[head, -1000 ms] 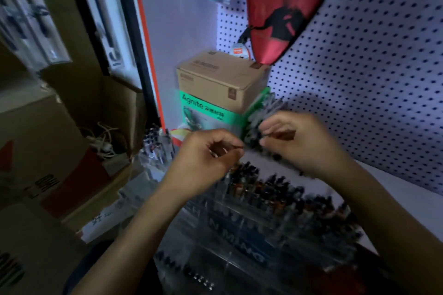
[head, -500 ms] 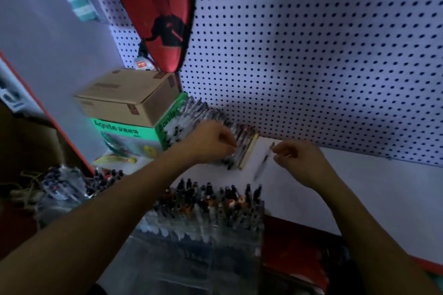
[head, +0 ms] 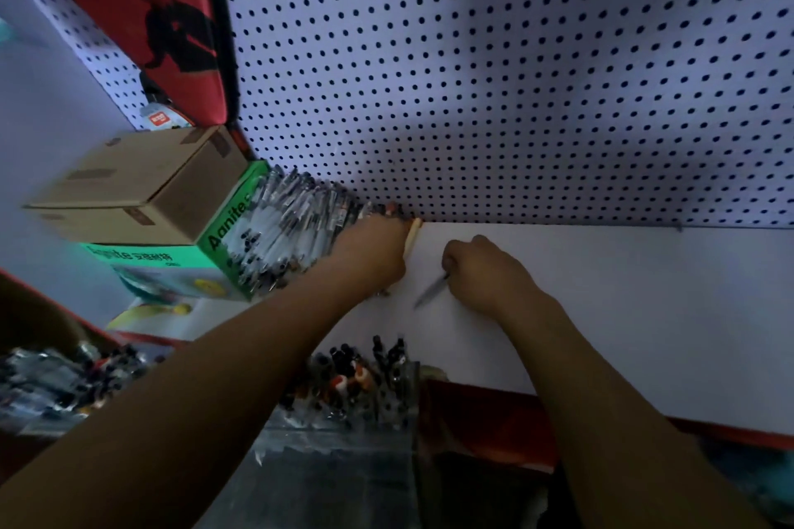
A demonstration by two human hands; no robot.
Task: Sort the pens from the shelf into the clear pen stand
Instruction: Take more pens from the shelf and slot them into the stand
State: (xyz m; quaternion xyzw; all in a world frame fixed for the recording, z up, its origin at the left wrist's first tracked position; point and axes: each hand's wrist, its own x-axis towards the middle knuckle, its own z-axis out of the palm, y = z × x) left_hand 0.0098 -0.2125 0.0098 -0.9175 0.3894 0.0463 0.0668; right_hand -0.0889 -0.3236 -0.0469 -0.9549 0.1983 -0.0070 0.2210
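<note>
A heap of pens point(head: 292, 228) lies on the white shelf point(head: 623, 314), leaning against a green box by the pegboard. My left hand point(head: 374, 253) reaches into the heap's right edge, its fingers curled among the pens; a pale pen point(head: 412, 236) shows beside its knuckles. My right hand point(head: 485, 271) is just right of it, fingers curled round a single pen point(head: 429, 292) whose tip points down-left. The clear pen stand point(head: 365, 382), with several pens upright in it, stands below the shelf's front edge between my forearms.
A brown carton point(head: 142, 185) sits on the green box point(head: 172, 266) at the left. A red racket cover point(head: 142, 13) hangs on the pegboard point(head: 515, 77). More loose pens point(head: 56, 382) lie at lower left. The shelf has a red front edge point(head: 494, 421).
My view has swung from the stand up to the shelf. Both hands moved up from over the stand to the heap; the right one took hold of a single pen.
</note>
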